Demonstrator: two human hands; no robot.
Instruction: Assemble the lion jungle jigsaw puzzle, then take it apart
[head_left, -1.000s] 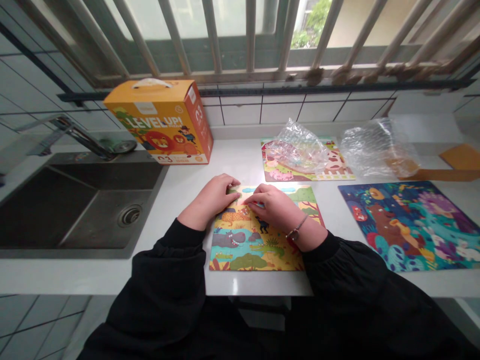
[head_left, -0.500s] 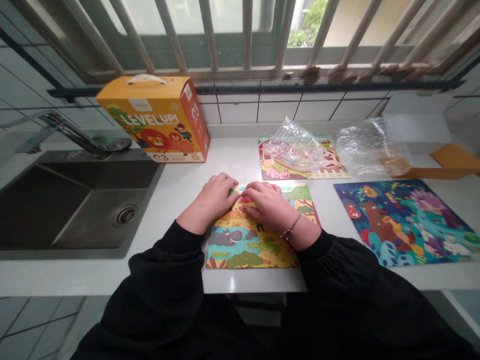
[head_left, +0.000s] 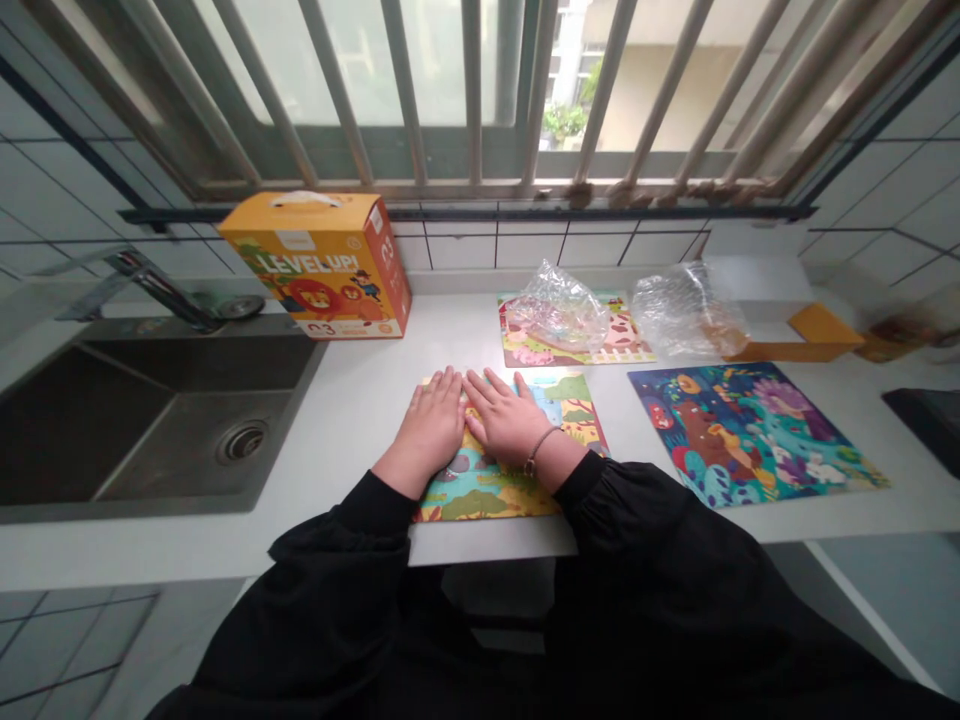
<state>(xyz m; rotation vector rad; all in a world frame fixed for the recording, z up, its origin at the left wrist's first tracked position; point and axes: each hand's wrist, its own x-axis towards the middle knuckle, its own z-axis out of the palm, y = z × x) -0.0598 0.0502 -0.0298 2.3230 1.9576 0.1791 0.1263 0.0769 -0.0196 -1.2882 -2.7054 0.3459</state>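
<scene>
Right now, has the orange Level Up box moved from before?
No. The orange Level Up box sits in the same spot beside the steel sink.
</scene>
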